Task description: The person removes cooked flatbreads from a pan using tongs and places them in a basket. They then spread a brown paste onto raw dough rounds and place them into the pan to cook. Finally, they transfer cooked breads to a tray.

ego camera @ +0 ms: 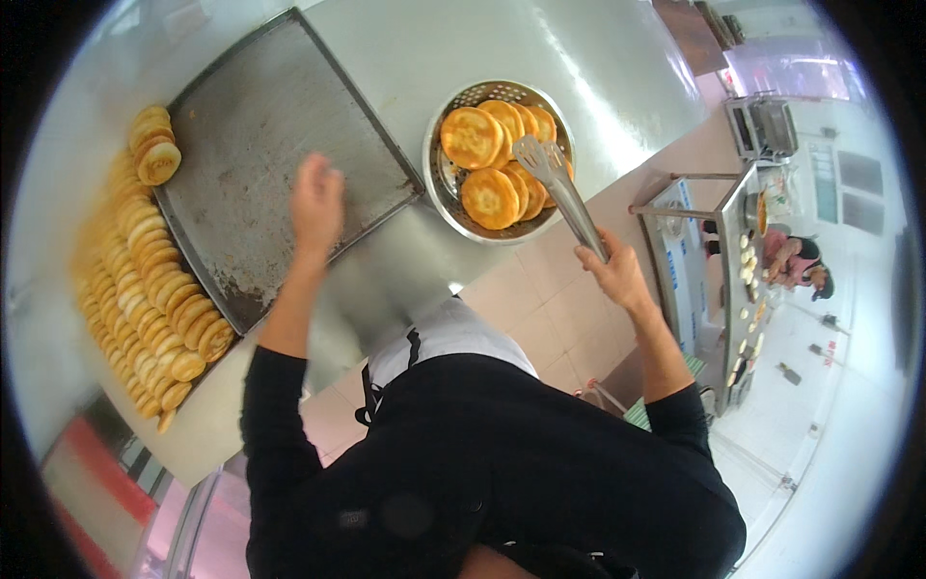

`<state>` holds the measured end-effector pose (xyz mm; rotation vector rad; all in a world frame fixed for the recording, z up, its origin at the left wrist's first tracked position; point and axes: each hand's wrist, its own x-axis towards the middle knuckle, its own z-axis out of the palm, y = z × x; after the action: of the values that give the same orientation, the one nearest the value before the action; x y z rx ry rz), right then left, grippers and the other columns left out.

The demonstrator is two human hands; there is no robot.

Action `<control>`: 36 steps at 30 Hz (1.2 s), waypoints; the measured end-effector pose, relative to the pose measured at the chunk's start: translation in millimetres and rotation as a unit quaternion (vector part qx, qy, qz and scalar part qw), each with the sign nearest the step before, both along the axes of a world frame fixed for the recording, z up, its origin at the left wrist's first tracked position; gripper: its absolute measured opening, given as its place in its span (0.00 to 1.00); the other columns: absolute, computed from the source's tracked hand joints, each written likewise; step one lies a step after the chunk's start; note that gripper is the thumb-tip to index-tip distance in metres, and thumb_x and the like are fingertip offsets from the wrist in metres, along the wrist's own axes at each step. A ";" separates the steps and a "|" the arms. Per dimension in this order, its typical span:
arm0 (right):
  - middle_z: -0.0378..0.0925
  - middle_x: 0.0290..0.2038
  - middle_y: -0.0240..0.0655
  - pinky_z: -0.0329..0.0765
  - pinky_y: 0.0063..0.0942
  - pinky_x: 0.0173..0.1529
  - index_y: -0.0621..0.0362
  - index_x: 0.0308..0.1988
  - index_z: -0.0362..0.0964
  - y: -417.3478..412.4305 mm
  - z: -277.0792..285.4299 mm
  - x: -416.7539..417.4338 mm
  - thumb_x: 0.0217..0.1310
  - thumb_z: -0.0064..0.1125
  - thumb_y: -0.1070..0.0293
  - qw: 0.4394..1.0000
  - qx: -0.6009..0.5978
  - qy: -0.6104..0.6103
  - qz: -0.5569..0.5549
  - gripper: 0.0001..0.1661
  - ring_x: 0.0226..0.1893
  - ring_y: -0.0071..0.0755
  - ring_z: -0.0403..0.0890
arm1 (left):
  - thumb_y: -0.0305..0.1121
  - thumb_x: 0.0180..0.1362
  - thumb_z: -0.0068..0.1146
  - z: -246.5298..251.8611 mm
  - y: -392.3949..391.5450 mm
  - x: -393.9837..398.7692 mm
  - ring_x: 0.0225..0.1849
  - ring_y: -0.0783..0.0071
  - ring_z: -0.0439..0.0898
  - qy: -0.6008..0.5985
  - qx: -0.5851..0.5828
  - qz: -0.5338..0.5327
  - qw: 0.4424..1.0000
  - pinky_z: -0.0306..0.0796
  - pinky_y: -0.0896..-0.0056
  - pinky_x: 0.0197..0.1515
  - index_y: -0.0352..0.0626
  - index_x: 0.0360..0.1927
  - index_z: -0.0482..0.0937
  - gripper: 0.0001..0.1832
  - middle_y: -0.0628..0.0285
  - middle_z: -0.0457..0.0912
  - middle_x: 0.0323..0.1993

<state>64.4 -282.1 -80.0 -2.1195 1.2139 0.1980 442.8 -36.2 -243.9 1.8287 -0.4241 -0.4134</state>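
My right hand (612, 269) grips metal serving tongs (561, 192), whose slotted tips lie over a perforated steel bowl (437, 195). Golden round flatbreads (490, 198) stand in overlapping rows inside that bowl. Over a dark metal baking tray (253, 108) hangs my left hand (317, 195), slightly blurred; it holds nothing that I can see, and its finger spacing is unclear. Bare metal with worn, stained patches shows on the tray. Along its left side are long, tightly packed rows of more round breads (155, 275), with a short stack at the far end.
The tray and bowl rest on a steel worktable (405, 43). Off to the right, a person (796, 264) in pink is at a metal table (731, 210) holding pale dough pieces (748, 260). Tiled floor (557, 318) lies between. A red-and-white object is at the lower left.
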 end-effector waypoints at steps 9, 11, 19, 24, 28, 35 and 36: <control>0.76 0.21 0.38 0.75 0.34 0.30 0.67 0.43 0.76 -63.6 36.9 -5.8 0.65 0.57 0.47 0.977 0.112 0.052 0.175 0.29 0.22 0.33 0.79 | 0.32 0.65 0.52 -37.1 -80.1 -141.7 0.39 0.69 0.80 0.018 -0.020 -0.073 0.997 0.78 0.69 0.35 0.36 0.60 0.70 0.21 0.54 0.75 0.48; 0.74 0.20 0.34 0.73 0.30 0.25 0.66 0.43 0.75 -78.3 38.5 -10.5 0.66 0.58 0.48 0.969 0.126 0.079 0.199 0.27 0.20 0.27 0.76 | 0.30 0.65 0.51 -18.5 -80.3 -156.3 0.39 0.68 0.80 0.086 -0.024 -0.075 0.993 0.78 0.69 0.36 0.37 0.60 0.71 0.20 0.53 0.74 0.47; 0.75 0.21 0.35 0.73 0.30 0.23 0.66 0.41 0.75 -81.8 25.7 -7.3 0.62 0.59 0.46 0.942 0.145 0.140 0.268 0.29 0.18 0.30 0.76 | 0.29 0.63 0.52 6.6 -76.4 -204.9 0.42 0.51 0.81 -0.270 0.077 0.033 0.959 0.75 0.54 0.50 0.34 0.60 0.70 0.22 0.45 0.71 0.55; 0.80 0.23 0.41 0.78 0.35 0.27 0.69 0.36 0.76 -77.1 -24.9 -20.9 0.61 0.57 0.45 0.958 0.089 0.064 0.265 0.31 0.22 0.37 0.82 | 0.30 0.61 0.52 42.2 -115.7 -198.8 0.46 0.39 0.80 -0.327 0.080 -0.086 0.938 0.72 0.49 0.55 0.30 0.53 0.74 0.18 0.39 0.77 0.52; 0.80 0.24 0.37 0.77 0.32 0.26 0.65 0.40 0.76 -89.6 -18.7 -21.8 0.62 0.57 0.46 0.944 0.221 0.045 0.241 0.28 0.22 0.31 0.81 | 0.32 0.60 0.52 35.5 -151.0 -173.6 0.48 0.40 0.81 -0.164 0.313 -0.226 0.908 0.74 0.48 0.53 0.31 0.42 0.81 0.14 0.40 0.83 0.39; 0.75 0.20 0.30 0.65 0.21 0.17 0.62 0.37 0.77 -100.2 -34.4 -75.5 0.61 0.59 0.56 0.919 0.367 -0.056 0.134 0.18 0.14 0.19 0.70 | 0.40 0.60 0.55 84.0 -162.9 -169.5 0.44 0.50 0.85 -0.075 0.332 -0.276 0.899 0.79 0.52 0.45 0.39 0.40 0.84 0.15 0.45 0.85 0.40; 0.75 0.20 0.31 0.63 0.21 0.15 0.63 0.39 0.76 -94.2 -27.9 -88.2 0.62 0.59 0.57 0.919 0.371 -0.074 0.116 0.18 0.13 0.20 0.69 | 0.41 0.63 0.53 99.7 -151.4 -176.2 0.44 0.51 0.84 -0.133 0.240 -0.208 0.939 0.78 0.54 0.46 0.38 0.45 0.82 0.17 0.45 0.84 0.41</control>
<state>-23.8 -376.2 -107.9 -1.5555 0.6406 0.5054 266.6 -187.6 -144.3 2.2833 -0.9767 -0.5991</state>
